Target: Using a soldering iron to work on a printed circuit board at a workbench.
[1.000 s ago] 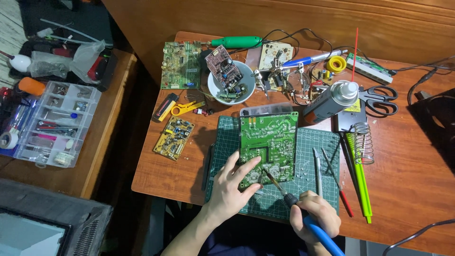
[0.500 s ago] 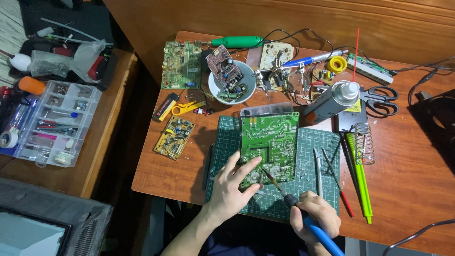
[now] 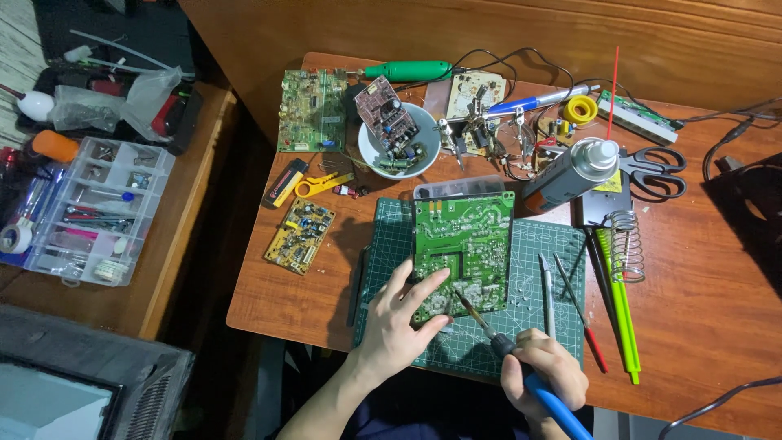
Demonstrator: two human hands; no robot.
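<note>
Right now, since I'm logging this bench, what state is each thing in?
Green circuit board: flat on the cutting mat, solder side up.
Soldering iron: tip on the board.
Left hand: pressing the board.
Right hand: gripping the iron.
Scissors: closed.
White bowl: holding parts.

Single view only: your head camera, looking steeply down, almost overhead, onto the wooden desk (image 3: 700,326). You stand at the lower edge of the frame, so your left hand (image 3: 395,322) and right hand (image 3: 542,375) enter from the bottom centre. Middling distance: the whole desk fits, its far edge running near the top. The left third takes in a lower side table (image 3: 183,244) and a clear parts organiser (image 3: 90,212).
</note>
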